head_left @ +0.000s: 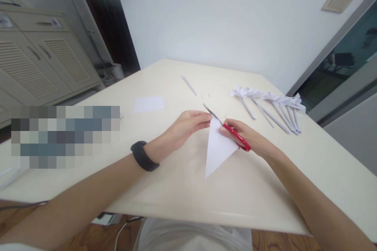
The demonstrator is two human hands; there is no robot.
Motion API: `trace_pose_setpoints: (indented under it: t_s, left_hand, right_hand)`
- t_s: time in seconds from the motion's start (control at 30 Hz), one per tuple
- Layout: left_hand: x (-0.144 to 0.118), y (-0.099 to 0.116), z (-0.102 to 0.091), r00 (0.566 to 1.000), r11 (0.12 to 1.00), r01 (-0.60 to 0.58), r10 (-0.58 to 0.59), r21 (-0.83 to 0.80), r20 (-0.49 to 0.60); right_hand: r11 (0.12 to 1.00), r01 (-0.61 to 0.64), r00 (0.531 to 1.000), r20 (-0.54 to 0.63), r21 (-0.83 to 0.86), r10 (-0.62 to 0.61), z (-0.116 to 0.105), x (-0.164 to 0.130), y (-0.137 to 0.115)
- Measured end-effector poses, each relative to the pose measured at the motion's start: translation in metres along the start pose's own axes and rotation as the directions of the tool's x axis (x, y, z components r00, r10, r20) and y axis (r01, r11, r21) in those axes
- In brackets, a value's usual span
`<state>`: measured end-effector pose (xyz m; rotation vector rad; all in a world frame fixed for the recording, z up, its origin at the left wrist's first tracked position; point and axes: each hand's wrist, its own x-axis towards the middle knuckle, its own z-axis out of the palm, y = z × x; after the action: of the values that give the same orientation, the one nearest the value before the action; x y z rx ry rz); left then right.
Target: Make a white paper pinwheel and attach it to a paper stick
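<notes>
A triangular piece of white folded paper (pixel 219 151) hangs over the table, one point towards me. My left hand (pixel 193 122) pinches its upper corner between thumb and fingers and wears a black band at the wrist. Closed round the red handles of a pair of scissors (pixel 237 135) is my right hand (pixel 244 131). The metal blades lie across the paper's upper corner, their tips beside my left fingertips. Whether the blades are parted is hard to make out.
Several white paper flowers with rolled stems (pixel 268 100) lie to the right on the table (pixel 176 192). Behind the scissors are thin paper sticks (pixel 189 85) and small scraps (pixel 209 95). A flat white paper sheet (pixel 149 104) rests left of my left hand. At far left an area is pixelated.
</notes>
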<state>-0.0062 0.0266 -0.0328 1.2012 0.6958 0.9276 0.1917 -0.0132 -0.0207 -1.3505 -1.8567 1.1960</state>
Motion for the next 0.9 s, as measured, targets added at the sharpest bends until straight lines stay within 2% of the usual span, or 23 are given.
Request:
trace_pose_setpoints:
  t_s: [0.13,0.23,0.3,0.37,0.4,0.5,0.7,0.9]
  left_hand:
    - [-0.001,0.0,0.0,1.0,0.999,0.001,-0.002,0.032,0.031]
    - [-0.003,0.002,0.002,1.0,0.995,0.014,-0.017,0.098,0.026]
    - [-0.003,0.004,0.003,1.0,0.991,0.019,-0.021,0.134,0.01]
    - [-0.004,0.006,0.004,1.0,0.987,0.017,-0.016,0.161,-0.004]
    - [-0.004,0.007,0.004,1.0,0.985,0.009,-0.007,0.172,-0.013]
    - [-0.004,0.008,0.004,0.999,0.981,-0.01,0.017,0.196,-0.033]
    - [-0.004,0.007,0.004,0.998,0.978,-0.017,0.029,0.207,-0.054]
    - [-0.004,0.007,0.005,0.994,0.98,-0.022,0.044,0.197,-0.104]
  right_hand:
    - [1.0,-0.001,1.0,-0.025,0.01,0.001,-0.005,0.001,0.001]
    - [0.994,-0.1,0.992,-0.08,-0.049,0.096,-0.013,0.007,0.012]
    - [0.965,-0.176,0.974,-0.177,-0.192,0.142,-0.017,0.014,0.023]
    - [0.896,-0.191,0.954,-0.29,-0.4,0.074,-0.019,0.02,0.034]
    - [0.869,-0.17,0.951,-0.307,-0.465,0.022,-0.02,0.022,0.038]
    - [0.839,-0.12,0.957,-0.288,-0.53,-0.045,-0.019,0.025,0.045]
    - [0.797,-0.08,0.97,-0.232,-0.598,-0.076,-0.016,0.021,0.041]
    - [0.862,-0.024,0.956,-0.262,-0.507,-0.128,-0.013,0.018,0.026]
